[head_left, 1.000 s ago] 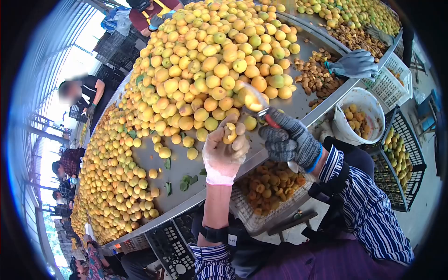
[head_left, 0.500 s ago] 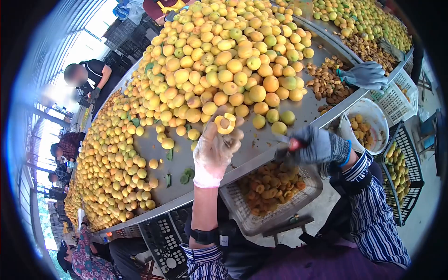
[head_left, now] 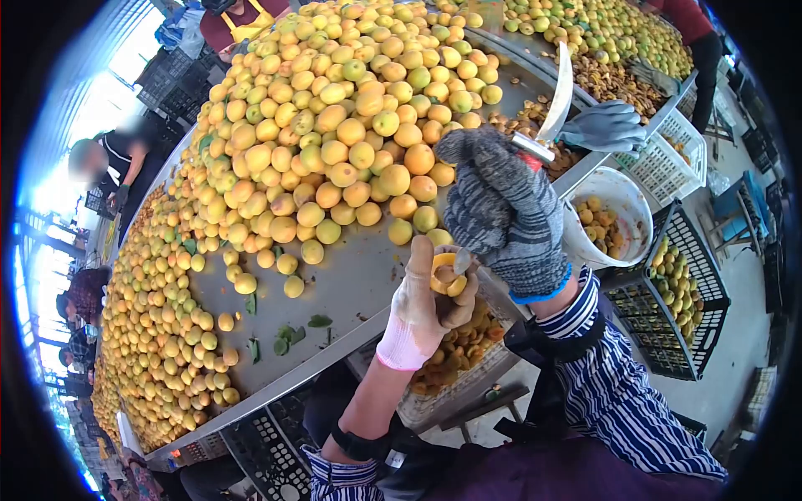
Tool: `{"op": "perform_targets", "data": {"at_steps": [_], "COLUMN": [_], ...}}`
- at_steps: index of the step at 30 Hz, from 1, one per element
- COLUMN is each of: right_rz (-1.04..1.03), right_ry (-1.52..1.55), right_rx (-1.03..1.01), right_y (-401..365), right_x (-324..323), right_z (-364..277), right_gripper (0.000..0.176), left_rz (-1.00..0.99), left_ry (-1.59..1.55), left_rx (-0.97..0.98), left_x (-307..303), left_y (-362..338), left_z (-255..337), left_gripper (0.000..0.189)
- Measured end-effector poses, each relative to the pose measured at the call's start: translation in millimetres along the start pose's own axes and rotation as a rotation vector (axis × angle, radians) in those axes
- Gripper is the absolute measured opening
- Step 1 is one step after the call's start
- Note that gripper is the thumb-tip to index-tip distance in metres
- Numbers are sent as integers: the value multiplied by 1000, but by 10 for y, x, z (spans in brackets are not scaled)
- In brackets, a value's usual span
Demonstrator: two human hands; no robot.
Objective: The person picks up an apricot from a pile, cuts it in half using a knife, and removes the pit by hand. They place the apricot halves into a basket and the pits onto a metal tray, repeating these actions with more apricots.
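Note:
My left hand (head_left: pixel 418 309), in a thin pale glove, grips a cut apricot (head_left: pixel 449 282) between thumb and fingers, its brown stone showing in the opening. Close above it is my right hand (head_left: pixel 511 213), in a grey striped knit glove, closed around the red handle of a curved knife (head_left: pixel 560 96). The blade points up and away from the fruit. Below the right fist, a small grey tip (head_left: pixel 462 260) overlaps the stone. Under both hands, a crate (head_left: pixel 468 386) of opened apricots sits below the table's edge, partly hidden by my left hand.
A large heap of apricots (head_left: pixel 317 142) covers much of the metal table (head_left: pixel 351 271). At right are a grey glove (head_left: pixel 606 125), a white bucket (head_left: pixel 639 209) of fruit pieces, a white crate (head_left: pixel 668 163) and a black crate (head_left: pixel 710 317). Other people stand around the table.
My right hand has moved up and left to the apricot, its knife blade now pointing upward. The left hand sits lower and further right in view, still holding the apricot. The view has shifted right.

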State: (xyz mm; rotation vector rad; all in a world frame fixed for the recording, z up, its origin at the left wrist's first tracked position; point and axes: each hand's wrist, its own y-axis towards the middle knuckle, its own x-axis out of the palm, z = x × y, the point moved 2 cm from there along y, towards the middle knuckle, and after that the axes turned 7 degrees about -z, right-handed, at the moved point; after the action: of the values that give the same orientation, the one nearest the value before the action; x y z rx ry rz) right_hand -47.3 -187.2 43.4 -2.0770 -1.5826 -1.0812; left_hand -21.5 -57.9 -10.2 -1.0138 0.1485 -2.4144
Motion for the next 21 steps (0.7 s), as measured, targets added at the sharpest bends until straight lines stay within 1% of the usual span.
{"op": "perform_targets", "data": {"at_steps": [1,2,3,4,5,6,7,8,9,11,12,13,14,15,16,17,18,19,20,21], "right_rz": [4,0,-6,-17,-17,-49,-79,-62,-59,-70,-123,-121,-121,-120,-198,-197,-216,-231,-221,-218], "right_ry": [-2,-46,-90,-262,-262,-197,-130,-74,-72,-152,-128,-126,-196,-265,-326,-323,-577,-831,-920,-918], "right_rx": [0,-7,-12,-95,-95,-86,-78,-76,-78,-62,-70,-70,-87,-103,-120,-121,-221,-321,-242,-241], "right_y": [1,1,1,-7,-12,-18,-28,-52,-65,-76,-93,-89,-80,-73,-62,-61,-78,-104,-136,-134], "right_x": [0,7,9,2,-10,-20,-29,-39,-25,19,7,0,-2,3,31,10,-23,-26,48,9], "right_z": [-3,-10,-13,-27,-25,-17,-5,20,17,1,-6,18,50,72,72,128,205,253,206,243], "right_gripper": [30,30,30,29,29,26,22,25,25,26,24,24,23,22,24,24,25,26,26,26], "left_rz": [8,-5,-4,-53,-103,-103,-22,59,59,96,97,99,96,95,81,65,65,127,190,255], "left_ry": [-59,-72,-73,-56,-39,-38,-66,-93,-90,146,148,494,841,842,496,151,154,128,101,73], "left_rx": [-48,-37,-39,-25,-10,-11,-11,-13,-17,137,135,377,618,616,382,147,146,116,84,53], "left_x": [20,39,-5,-59,-83,-82,-54,-24,28,110,77,50,52,8,-49,-79,-70,-61,-53,-63], "left_y": [-10,-19,-12,9,23,27,26,17,-12,-79,-52,-14,-13,-16,5,22,36,58,75,79], "left_z": [-7,-15,-45,-72,-87,-108,-114,-117,-105,-48,-107,-120,-122,-131,-131,-153,-155,-185,-226,-258], "left_gripper": [60,56,56,54,53,53,51,49,49,48,48,34,28,28,29,30,30,30,37,48]}}
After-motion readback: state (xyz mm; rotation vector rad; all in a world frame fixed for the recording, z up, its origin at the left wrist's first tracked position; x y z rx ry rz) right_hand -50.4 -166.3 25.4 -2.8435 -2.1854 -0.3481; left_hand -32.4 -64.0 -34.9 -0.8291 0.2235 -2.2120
